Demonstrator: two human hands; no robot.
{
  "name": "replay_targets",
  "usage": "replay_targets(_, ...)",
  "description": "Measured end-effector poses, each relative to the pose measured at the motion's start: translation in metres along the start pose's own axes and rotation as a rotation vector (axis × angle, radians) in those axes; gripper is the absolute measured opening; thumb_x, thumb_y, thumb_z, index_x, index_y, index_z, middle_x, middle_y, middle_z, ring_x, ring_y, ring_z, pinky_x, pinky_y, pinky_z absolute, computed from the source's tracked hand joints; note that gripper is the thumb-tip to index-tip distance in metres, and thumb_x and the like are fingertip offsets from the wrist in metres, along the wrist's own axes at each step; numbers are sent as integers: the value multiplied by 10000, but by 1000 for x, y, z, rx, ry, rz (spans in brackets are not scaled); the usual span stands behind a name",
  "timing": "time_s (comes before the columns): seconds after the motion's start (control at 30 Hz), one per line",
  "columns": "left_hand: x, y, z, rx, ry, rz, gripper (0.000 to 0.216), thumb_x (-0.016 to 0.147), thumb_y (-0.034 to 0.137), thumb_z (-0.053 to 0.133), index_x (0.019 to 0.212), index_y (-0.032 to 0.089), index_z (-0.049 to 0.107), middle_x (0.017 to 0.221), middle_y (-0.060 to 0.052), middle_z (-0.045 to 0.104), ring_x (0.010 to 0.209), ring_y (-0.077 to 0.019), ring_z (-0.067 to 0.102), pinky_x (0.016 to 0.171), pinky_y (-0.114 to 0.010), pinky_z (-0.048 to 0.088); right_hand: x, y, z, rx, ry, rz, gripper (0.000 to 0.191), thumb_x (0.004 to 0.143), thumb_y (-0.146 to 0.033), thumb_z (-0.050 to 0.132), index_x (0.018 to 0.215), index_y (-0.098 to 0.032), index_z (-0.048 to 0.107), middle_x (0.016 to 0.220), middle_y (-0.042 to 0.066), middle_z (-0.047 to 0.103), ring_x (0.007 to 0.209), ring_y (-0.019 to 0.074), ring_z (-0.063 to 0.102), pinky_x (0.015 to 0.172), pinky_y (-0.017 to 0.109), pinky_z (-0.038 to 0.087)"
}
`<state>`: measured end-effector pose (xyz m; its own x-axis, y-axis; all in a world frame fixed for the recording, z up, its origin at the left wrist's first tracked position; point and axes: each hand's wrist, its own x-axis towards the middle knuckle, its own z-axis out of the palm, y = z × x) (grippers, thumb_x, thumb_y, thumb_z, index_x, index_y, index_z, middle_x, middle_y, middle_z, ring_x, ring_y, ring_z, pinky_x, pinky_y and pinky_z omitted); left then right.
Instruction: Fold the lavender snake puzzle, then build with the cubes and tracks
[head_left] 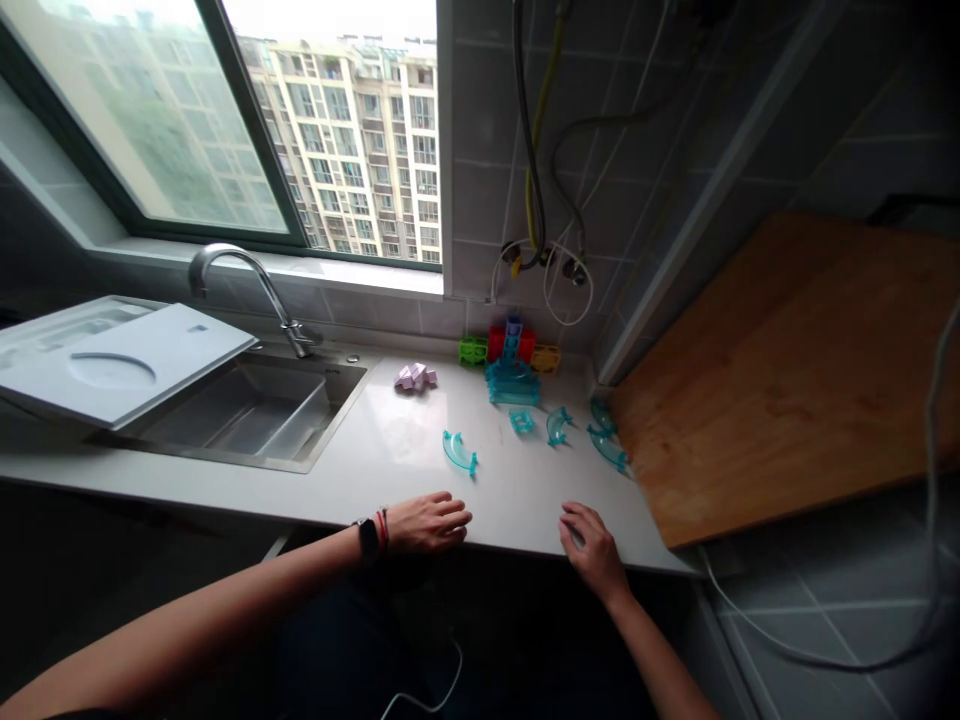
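Note:
My left hand (430, 522) rests palm down at the counter's front edge, fingers loosely bent, holding nothing. My right hand (592, 548) lies at the same edge further right, its fingers slightly curled with a gap at the thumb and nothing visible in them. Nearest the left hand is a curved, clear teal plastic track piece (459, 454). Beyond the right hand are another curved teal piece (557, 426), a small square teal piece (521, 420) and curved teal pieces (606, 448) against the wooden board. A stack of straight teal pieces (513, 384) sits further back.
Green (472, 350), red (496, 343) and yellow (547, 359) plastic blocks stand by the wall. Pale pink pieces (415, 377) lie near the sink (300, 462). A white panel (127, 365) partly covers the sink, below the faucet (277, 300). A wooden board (795, 380) leans at right.

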<state>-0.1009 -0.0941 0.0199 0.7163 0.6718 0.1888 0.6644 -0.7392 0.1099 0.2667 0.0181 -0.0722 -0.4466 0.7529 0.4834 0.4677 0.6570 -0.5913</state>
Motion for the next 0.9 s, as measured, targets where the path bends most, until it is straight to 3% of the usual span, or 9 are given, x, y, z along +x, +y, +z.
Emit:
replay_targets(0.13, -7, -7, -6, -98, -62, 90, 307, 1034, 208, 498, 1215, 320, 720, 1431, -95, 642, 1164, -254, 666, 1061, -443, 512, -2, 2, 3, -3, 15, 1, 158, 956, -256, 599, 1027, -251, 740, 1178, 116, 732, 1135, 312, 681, 1003, 547, 584)
replay_targets(0.3, -6, -24, -8, -115, -157, 146, 472, 1040, 118, 453, 1364, 404, 642, 1565, -21, 543, 1406, -230, 557, 1253, -489, 361, -2, 2, 5, -26, 34, -10, 170, 951, -232, 591, 1032, -259, 738, 1167, 107, 739, 1128, 309, 684, 1005, 543, 583)
replay_targets(0.47, -1, -66, 7, -2, -118, -32, 581, 1005, 70, 447, 1500, 366, 521, 1651, -39, 413, 1551, -267, 343, 1280, -551, 285, -2, 0, 5, -56, 35, -12, 177, 946, -217, 586, 1030, -261, 736, 1169, 94, 742, 1131, 299, 683, 1012, 517, 581)
replay_targets(0.6, 5, -93, 17, 50, -107, -63, 687, 956, 157, 508, 1618, 252, 353, 1700, -97, 295, 1591, -317, 221, 1294, -576, 194, 3, -5, 6, -99, 39, 15, 171, 950, -223, 576, 997, -249, 738, 1113, 102, 739, 1076, 296, 682, 973, 492, 584)
replay_targets(0.77, 12, -99, 19, 38, -91, -120, 853, 869, 208, 551, 1659, 168, 230, 1719, -132, 235, 1602, -343, 171, 1294, -561, 184, 22, -15, 17, -133, -10, 16, 134, 910, -256, 642, 946, -265, 770, 1007, 82, 726, 946, 279, 679, 883, 440, 587)
replay_targets(0.9, 11, -100, 21, 31, -130, -120, 836, 840, 209, 560, 1635, 174, 303, 1712, -139, 262, 1590, -357, 219, 1277, -557, 234, 55, -16, 30, -163, 19, 19, 180, 917, -246, 633, 1041, -242, 764, 1199, 109, 686, 1128, 300, 642, 996, 449, 554)
